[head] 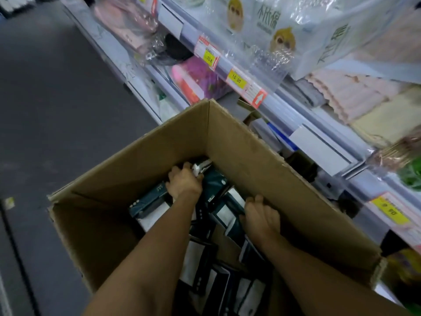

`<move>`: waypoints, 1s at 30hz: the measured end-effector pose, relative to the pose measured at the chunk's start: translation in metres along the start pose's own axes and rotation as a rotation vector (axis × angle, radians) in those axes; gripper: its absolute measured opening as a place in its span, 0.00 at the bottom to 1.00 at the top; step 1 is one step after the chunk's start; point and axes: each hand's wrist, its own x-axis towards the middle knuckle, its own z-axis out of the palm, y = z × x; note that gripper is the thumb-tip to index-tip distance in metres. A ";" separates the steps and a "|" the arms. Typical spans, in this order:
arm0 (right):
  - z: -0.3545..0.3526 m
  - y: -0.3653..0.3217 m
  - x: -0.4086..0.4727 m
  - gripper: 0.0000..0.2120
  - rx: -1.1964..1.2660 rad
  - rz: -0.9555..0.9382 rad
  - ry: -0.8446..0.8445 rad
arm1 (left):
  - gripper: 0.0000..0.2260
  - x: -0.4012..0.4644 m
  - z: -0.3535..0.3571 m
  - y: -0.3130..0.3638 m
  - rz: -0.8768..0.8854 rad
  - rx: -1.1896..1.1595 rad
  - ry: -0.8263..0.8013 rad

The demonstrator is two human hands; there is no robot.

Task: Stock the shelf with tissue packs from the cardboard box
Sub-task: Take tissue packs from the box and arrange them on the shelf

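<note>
Tissue packs reached for inside the cardboard box
A pack is grasped by the left hand; the right hand is curled over the box wall.

Matt brown corrugated cardboard for the cardboard box, rough and torn along the top rim at centre frame. Inside it, tissue packs in smooth dark teal and white wrap with a slight sheen. Glossy, crinkled clear plastic film on the bags at upper right. Soft ribbed cloth, pale pink and cream, on the folded towels at right. Smooth pale shelf edge with shiny paper price labels. Dull grey floor at left.
</note>
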 end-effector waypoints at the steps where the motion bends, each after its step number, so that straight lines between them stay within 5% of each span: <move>1: -0.003 0.000 -0.002 0.14 0.045 0.014 -0.004 | 0.20 0.000 -0.002 0.001 0.008 -0.005 0.006; 8: -0.049 0.004 -0.037 0.16 0.491 0.156 0.010 | 0.19 -0.049 -0.058 -0.005 0.066 -0.119 0.155; 15: -0.113 0.026 -0.137 0.10 1.446 0.130 -0.020 | 0.13 -0.172 -0.146 -0.019 0.160 -0.594 0.067; 21: -0.147 0.069 -0.259 0.16 1.651 0.111 0.112 | 0.10 -0.306 -0.191 -0.009 0.283 -0.798 0.005; 30: -0.168 0.185 -0.436 0.22 1.759 0.096 0.379 | 0.10 -0.463 -0.194 0.075 0.600 -0.852 -0.412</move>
